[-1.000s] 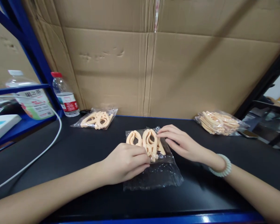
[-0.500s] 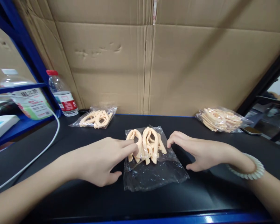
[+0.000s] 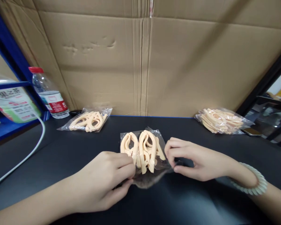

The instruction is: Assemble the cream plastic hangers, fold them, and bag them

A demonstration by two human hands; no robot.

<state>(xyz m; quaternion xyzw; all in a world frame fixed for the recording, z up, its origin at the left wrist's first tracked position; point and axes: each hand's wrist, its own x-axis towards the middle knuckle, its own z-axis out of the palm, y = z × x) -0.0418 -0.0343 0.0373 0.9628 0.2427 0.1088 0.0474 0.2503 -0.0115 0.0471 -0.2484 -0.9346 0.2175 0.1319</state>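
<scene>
Pinching the bag (image 3: 151, 178) at its near left edge, the left hand (image 3: 105, 179) is curled almost closed, fingers over thumb. The right hand (image 3: 194, 159), fingers bent, nips the bag's right edge. Peach clips (image 3: 145, 150) lie inside, mid-tabletop (image 3: 61, 150). A second bag (image 3: 86, 120) and a third bag (image 3: 221, 121) sit well apart by the cardboard (image 3: 178, 68), with a bottle (image 3: 49, 93) far left.

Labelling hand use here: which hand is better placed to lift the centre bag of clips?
Left, likely: the left hand pinches the bag at its near corner between thumb and fingers, beside the clips. The right hand only nips film at its right edge.
</scene>
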